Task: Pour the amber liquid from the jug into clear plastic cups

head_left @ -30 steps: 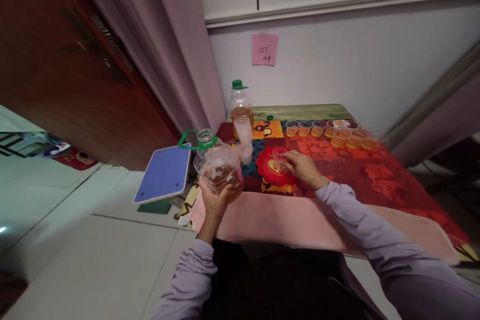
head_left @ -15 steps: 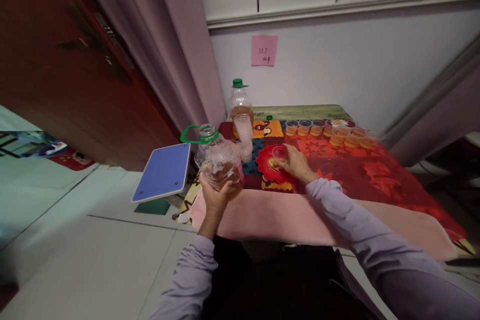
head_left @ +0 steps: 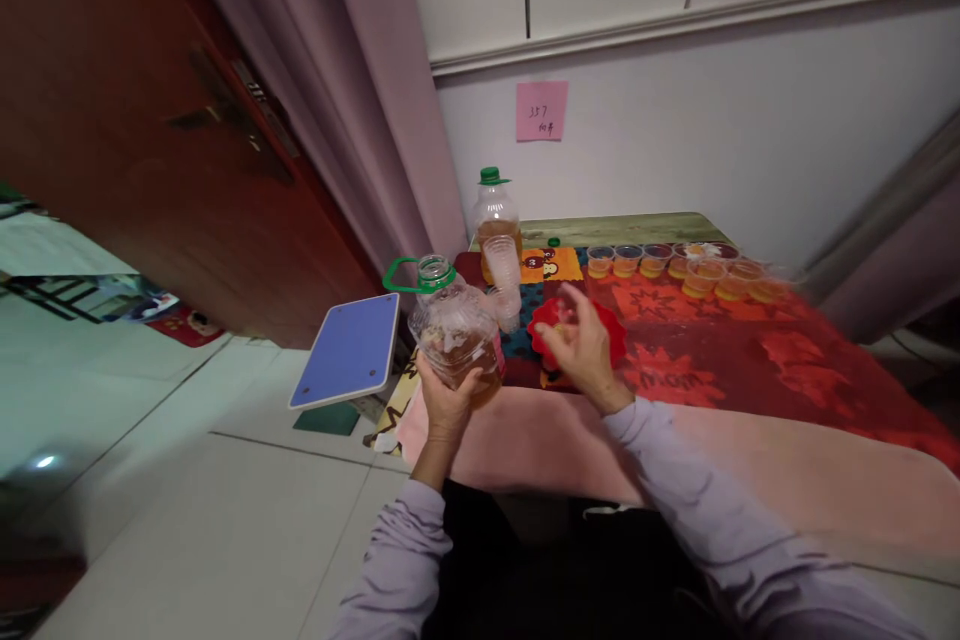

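My left hand (head_left: 448,395) is wrapped round the lower side of a large clear plastic bottle (head_left: 454,335) with a green handle. Its mouth is uncapped, amber liquid lies inside, and it leans slightly. Over the scalloped red dish (head_left: 611,335) is my right hand (head_left: 585,345), its thumb and forefinger curved apart. No cup shows plainly between these fingers; the hand hides part of the dish. Just right of the held bottle, a stack of clear plastic cups (head_left: 501,265) leans among more clear cups.
A second, capped bottle (head_left: 496,230) of amber liquid stands at the back. Several cups of yellow-orange liquid (head_left: 652,265) line the table's far right. A small green cap (head_left: 553,242) lies near the wall. Pink cloth (head_left: 540,435) covers the front edge; a blue board (head_left: 349,350) is at left.
My right hand has lifted and turned, its fingers now apart where they held a clear cup over the dish. The left hand keeps the bottle, now tilted less. The view has shifted a little.
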Tool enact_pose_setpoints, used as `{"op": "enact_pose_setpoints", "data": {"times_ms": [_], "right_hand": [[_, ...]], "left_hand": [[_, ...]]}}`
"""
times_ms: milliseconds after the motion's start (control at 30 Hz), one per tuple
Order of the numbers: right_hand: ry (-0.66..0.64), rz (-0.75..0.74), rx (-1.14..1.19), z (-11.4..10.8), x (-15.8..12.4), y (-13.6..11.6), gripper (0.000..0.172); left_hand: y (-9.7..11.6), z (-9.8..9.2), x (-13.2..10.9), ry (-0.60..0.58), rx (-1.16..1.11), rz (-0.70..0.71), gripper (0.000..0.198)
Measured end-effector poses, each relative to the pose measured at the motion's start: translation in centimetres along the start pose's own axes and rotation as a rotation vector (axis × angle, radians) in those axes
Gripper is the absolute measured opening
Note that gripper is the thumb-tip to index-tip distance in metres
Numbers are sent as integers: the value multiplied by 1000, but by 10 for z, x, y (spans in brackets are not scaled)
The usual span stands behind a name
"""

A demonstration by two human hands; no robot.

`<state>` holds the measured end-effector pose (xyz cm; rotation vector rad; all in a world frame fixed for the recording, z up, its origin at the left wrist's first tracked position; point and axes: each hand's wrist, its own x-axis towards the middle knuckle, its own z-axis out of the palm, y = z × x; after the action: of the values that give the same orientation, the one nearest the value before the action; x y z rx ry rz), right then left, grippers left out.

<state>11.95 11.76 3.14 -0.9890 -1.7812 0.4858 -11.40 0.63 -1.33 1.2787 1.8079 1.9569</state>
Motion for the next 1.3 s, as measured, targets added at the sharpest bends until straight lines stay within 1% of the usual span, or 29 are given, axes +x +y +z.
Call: {"op": "enact_pose_setpoints", "data": {"times_ms": [67, 100, 167, 233, 300, 400, 500, 600, 667, 700, 767, 833, 867, 933, 1033, 1100, 1200, 1300], "right_hand": [[-116, -1, 192, 32, -19, -22, 67], [-159, 15, 263, 48, -28, -29, 67], [-216, 73, 338, 76, -42, -35, 70], [-243, 128, 368, 94, -50, -33, 72], [-253, 150, 393, 101, -53, -26, 73], [-252, 165, 456, 102, -52, -19, 73], [-248, 205, 546, 99, -49, -17, 73], [-280, 255, 660, 96, -48, -20, 65], [-330, 294, 734, 95, -49, -22, 61], [-349, 316, 765, 95, -50, -24, 62], [-351, 355, 824, 96, -53, -27, 73], [-325, 376, 894, 98, -56, -31, 83], [-312, 380, 930, 99, -57, -32, 85], [-297, 390, 985, 101, -59, -33, 83], [-304, 436, 1025, 102, -56, -32, 76], [-355, 459, 1093, 100, -53, -31, 75], [-450, 481, 1266, 97, -49, -33, 76], [-503, 549, 1353, 93, -51, -37, 74]], "left_hand": [[2, -2, 0, 6, 18, -30, 101], [2, -4, 0, 9, 21, -47, 102], [4, -6, 0, 12, 30, -71, 102], [7, -7, 0, 25, 49, -93, 102], [10, -8, 1, 35, 68, -107, 101], [17, -8, 2, 32, 78, -110, 94], [24, -8, 3, 32, 69, -89, 87], [32, -10, 5, 44, 100, -58, 92], [38, -13, 8, 46, 184, -19, 98], [43, -15, 10, 43, 244, 11, 101], [53, -18, 15, 4, 370, 84, 104], [64, -21, 19, -70, 458, 151, 105], [69, -23, 21, -104, 488, 173, 104], [78, -24, 24, -147, 539, 196, 101], [87, -24, 26, -167, 588, 207, 96], [91, -24, 28, -208, 604, 219, 95], [95, -25, 32, -272, 645, 237, 101], [95, -28, 36, -295, 626, 253, 101]]}}
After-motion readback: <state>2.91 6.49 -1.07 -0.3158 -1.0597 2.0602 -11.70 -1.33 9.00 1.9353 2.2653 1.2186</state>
